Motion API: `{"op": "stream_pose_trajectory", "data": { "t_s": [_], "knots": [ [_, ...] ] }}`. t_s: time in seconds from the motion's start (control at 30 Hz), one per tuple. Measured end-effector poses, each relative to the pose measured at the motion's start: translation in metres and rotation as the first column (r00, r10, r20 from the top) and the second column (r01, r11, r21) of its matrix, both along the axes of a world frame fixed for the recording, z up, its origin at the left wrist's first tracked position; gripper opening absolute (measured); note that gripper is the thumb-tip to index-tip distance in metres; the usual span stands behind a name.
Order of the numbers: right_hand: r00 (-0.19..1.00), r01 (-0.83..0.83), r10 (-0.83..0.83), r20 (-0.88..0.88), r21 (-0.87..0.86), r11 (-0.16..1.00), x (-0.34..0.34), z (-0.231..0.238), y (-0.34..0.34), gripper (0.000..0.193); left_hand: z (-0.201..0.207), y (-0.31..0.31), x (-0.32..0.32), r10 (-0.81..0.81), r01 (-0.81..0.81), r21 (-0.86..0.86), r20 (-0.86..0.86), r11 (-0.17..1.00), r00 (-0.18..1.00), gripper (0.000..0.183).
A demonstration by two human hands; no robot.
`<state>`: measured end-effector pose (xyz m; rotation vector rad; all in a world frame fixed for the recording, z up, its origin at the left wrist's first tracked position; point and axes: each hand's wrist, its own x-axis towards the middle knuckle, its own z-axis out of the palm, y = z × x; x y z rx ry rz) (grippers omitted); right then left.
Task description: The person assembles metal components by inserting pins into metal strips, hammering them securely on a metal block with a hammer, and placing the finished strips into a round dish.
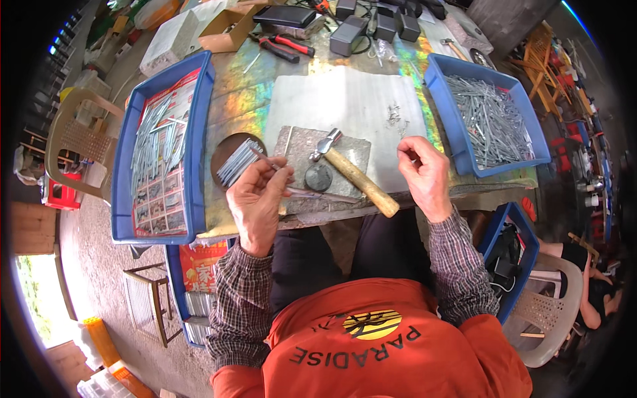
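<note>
My left hand (257, 199) is closed in a pinch on a thin metal rod (263, 156), just beside a round dark dish (224, 147) bearing a bundle of slim silvery rods (239, 164). My right hand (424, 174) is raised over the right side of the pale sheet, thumb and fingertips pressed together; whatever they may hold is too small to make out. Between the hands, a hammer with a wooden handle (361, 180) lies across a grey stone slab (355, 147), its head toward the far side. A small round dark metal block (318, 177) sits by the hammer.
Blue trays of metal rods flank the work: the left tray (121, 179) and the right tray (524, 99). A pale sheet (332, 93) lies under the slab, with small dark bits on it. Red-handled pliers (292, 45), a cardboard box (225, 30) and dark boxes (348, 34) are farther back.
</note>
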<state>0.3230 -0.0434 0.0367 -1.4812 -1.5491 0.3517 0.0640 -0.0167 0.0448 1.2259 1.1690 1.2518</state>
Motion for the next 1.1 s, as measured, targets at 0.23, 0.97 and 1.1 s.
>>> {"op": "stream_pose_trajectory", "data": {
  "t_s": [0.23,0.97,1.1],
  "knots": [
    [0.946,-0.210,0.200,-0.257,-0.012,0.978,-0.049,0.028,-0.028,0.015,-0.003,-0.010,0.007,-0.125,0.179,-0.096,0.409,0.979,0.904,0.018],
    [0.918,-0.265,0.270,-0.290,0.058,0.962,-0.090,0.019,-0.039,0.021,-0.005,-0.033,0.018,-0.116,0.317,-0.156,0.713,0.935,0.692,0.016],
    [0.926,-0.255,0.262,-0.273,0.063,0.965,-0.090,0.019,-0.041,0.020,-0.004,-0.035,0.020,-0.121,0.311,-0.136,0.722,0.941,0.682,0.016]
  ]
}}
